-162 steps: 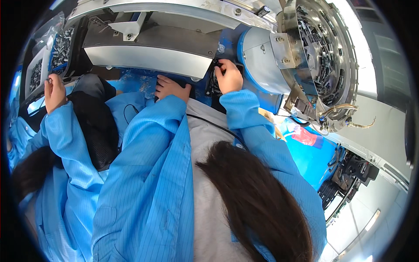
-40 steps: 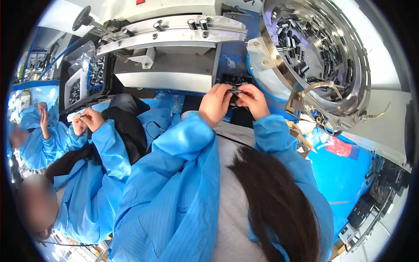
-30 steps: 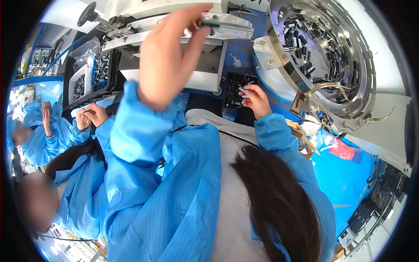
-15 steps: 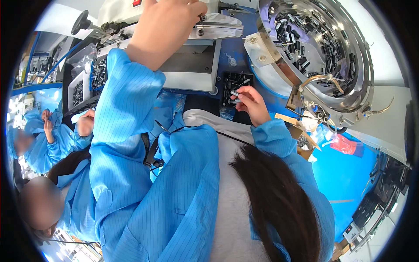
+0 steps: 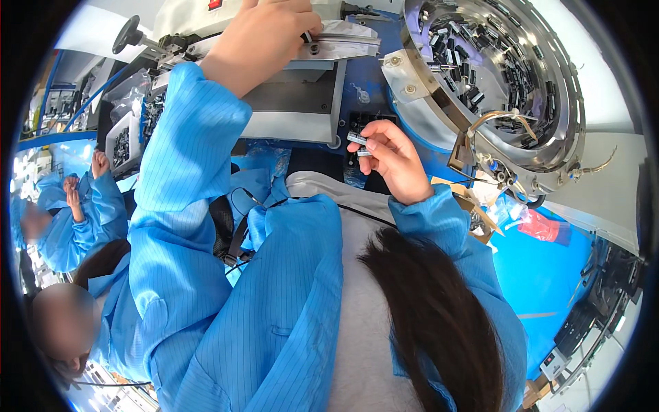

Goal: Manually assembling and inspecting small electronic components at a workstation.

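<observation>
My left hand (image 5: pixel 268 38) reaches over the metal rail (image 5: pixel 347 42) of a bench machine, its fingers curled. A small dark piece shows beneath the fingers at the rail; most of it is hidden, so its kind is unclear. My right hand (image 5: pixel 395 158) is closed, pinching small cylindrical capacitors (image 5: pixel 356 138) between thumb and fingers. At least two pale-topped, dark-bodied ones show there. The right hand is just in front of a black tray (image 5: pixel 353 121) of similar parts, covering much of it.
At the right stands a round metal feeder bowl (image 5: pixel 575 103) holding many loose capacitors, with a curved tube at its near rim. A grey machine plate (image 5: pixel 292 103) lies below my left forearm. White bins (image 5: pixel 123 141) and a co-worker in a blue coat (image 5: pixel 89 216) are at the left.
My right hand has come nearer and slightly left from over the tray, still pinching the capacitors. My left hand has shifted slightly left along the rail. The co-worker's hand has risen.
</observation>
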A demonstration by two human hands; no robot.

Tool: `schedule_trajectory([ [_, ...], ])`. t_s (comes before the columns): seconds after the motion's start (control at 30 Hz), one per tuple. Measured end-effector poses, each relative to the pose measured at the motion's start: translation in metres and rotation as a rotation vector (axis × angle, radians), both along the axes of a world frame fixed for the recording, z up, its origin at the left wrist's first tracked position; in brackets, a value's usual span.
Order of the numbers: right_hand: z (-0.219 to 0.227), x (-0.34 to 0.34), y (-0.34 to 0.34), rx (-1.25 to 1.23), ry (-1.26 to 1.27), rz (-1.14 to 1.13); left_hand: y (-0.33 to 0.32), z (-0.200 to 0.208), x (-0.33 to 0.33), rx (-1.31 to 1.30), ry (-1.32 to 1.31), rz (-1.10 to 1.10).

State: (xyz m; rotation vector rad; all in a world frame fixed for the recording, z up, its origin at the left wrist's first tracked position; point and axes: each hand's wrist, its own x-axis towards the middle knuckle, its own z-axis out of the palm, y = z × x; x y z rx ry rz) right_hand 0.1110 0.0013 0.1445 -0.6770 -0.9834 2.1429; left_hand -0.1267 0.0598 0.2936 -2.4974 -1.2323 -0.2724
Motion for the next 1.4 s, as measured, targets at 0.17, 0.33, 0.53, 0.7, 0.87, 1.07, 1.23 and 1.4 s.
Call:
schedule_trajectory([
  [0.17,0.013,-0.002,0.006,-0.077,0.158,-0.030,-0.031,0.001,0.025,-0.085,-0.287,0.011],
  [0.33,0.032,-0.012,0.006,-0.074,0.287,-0.012,-0.065,-0.017,0.043,-0.674,-0.666,0.121],
  [0.53,0.036,-0.004,0.011,-0.076,0.288,0.016,-0.038,-0.003,0.019,-0.192,-0.599,0.116],
  [0.7,0.040,-0.002,0.005,-0.031,0.091,0.102,-0.007,0.011,0.007,-0.166,-0.441,0.186],
  [0.87,0.035,0.000,0.002,-0.078,0.103,0.210,0.002,0.012,0.004,-0.019,-0.189,0.073],
  [1.07,0.036,0.001,0.002,-0.060,0.166,0.190,0.006,0.009,0.005,-0.020,-0.172,0.132],
  [1.23,0.038,0.001,0.001,-0.068,0.183,0.156,0.009,0.003,-0.001,0.043,-0.127,0.143],
  [1.4,0.038,0.001,0.001,-0.076,0.164,0.142,0.005,-0.007,0.001,0.037,-0.080,0.231],
])
